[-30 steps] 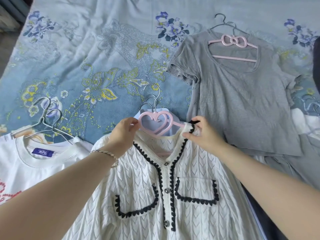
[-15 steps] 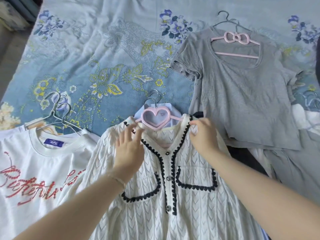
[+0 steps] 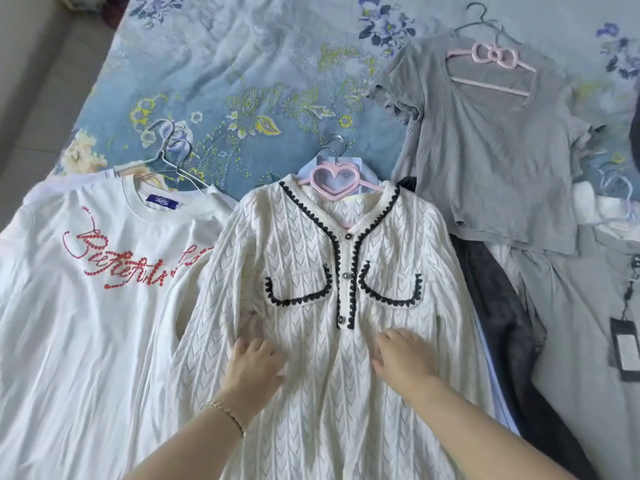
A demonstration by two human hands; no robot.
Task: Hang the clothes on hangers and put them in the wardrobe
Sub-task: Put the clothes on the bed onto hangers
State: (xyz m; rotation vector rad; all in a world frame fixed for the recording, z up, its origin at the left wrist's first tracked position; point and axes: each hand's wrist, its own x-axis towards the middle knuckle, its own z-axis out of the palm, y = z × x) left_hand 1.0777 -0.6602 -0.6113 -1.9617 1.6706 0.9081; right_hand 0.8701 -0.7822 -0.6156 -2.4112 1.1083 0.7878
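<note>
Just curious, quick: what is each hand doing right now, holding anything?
Left hand: open, fingers resting on the white cardigan, holding nothing.
Right hand: open, resting on the same garment too.

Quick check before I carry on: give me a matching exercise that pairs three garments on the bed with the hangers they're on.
Garments
1. cardigan
2. grey top
3. T-shirt

Hangers
A. pink bow hanger
B. wire hangers
C. pink heart hanger

Pairs: 1-C, 2-A, 3-B
</note>
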